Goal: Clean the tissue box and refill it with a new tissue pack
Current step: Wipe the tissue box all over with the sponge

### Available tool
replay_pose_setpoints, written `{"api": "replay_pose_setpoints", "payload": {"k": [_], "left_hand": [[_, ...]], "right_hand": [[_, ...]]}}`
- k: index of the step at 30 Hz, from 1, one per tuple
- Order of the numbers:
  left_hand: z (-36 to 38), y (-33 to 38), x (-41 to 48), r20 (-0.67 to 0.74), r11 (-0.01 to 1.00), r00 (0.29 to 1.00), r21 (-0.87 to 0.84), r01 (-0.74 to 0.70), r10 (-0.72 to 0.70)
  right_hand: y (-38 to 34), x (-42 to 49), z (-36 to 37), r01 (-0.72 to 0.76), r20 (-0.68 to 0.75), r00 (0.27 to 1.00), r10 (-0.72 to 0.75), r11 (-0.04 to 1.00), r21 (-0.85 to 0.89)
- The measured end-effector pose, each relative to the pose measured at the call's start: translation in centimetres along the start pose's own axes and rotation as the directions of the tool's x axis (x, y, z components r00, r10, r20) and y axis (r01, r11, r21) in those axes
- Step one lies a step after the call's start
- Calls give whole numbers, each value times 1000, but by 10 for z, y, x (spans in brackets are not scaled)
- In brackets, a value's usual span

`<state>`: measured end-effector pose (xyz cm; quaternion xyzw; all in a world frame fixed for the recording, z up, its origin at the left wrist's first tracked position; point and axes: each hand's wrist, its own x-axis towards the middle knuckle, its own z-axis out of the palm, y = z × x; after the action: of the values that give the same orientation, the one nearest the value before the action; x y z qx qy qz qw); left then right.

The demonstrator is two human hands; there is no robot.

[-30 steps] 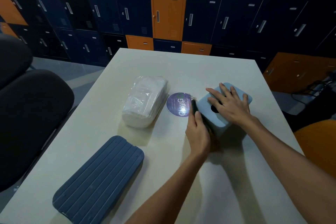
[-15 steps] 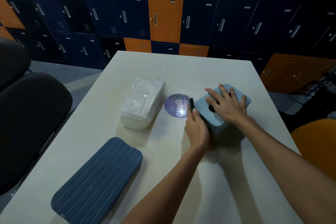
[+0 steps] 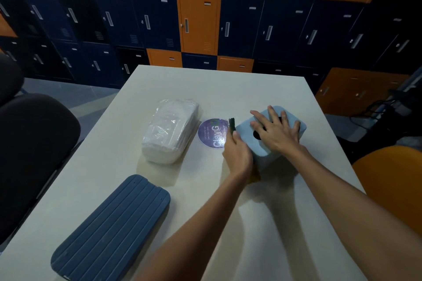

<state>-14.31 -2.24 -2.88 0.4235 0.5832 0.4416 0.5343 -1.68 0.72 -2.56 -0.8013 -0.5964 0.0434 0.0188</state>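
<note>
A light blue tissue box with a dark round hole on top stands at the right of the table. My right hand lies flat on its top, fingers spread, partly over the hole. My left hand presses a dark green scouring sponge against the box's left side; only the sponge's far end shows past my fingers. A new tissue pack in clear wrap lies to the left. The dark blue ribbed lid lies near the front left.
A round purple sticker lies flat between the pack and the box. The table is cream-white. A black chair stands at the left, an orange seat at the right. Lockers fill the back wall.
My left hand has slid along the box's left side with the sponge, and the sponge's tip now shows further out. My right hand stays on top of the box.
</note>
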Motion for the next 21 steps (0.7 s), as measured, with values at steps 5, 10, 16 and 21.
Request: {"api": "replay_pose_setpoints", "payload": {"k": [5, 10, 16, 21], "left_hand": [[-4, -34, -31, 53, 996, 998, 88, -35, 30], [-11, -14, 8, 34, 985, 996, 154, 77, -83], [-4, -5, -11, 56, 988, 987, 16, -153, 152], [-8, -40, -32, 85, 980, 988, 141, -142, 131]], "right_hand": [[2, 0, -1, 16, 7, 1000, -16, 1000, -2], [2, 1, 1, -1, 4, 1000, 1, 1000, 10], [3, 2, 4, -1, -13, 1000, 1, 1000, 0], [4, 4, 5, 8, -15, 1000, -8, 1000, 11]]}}
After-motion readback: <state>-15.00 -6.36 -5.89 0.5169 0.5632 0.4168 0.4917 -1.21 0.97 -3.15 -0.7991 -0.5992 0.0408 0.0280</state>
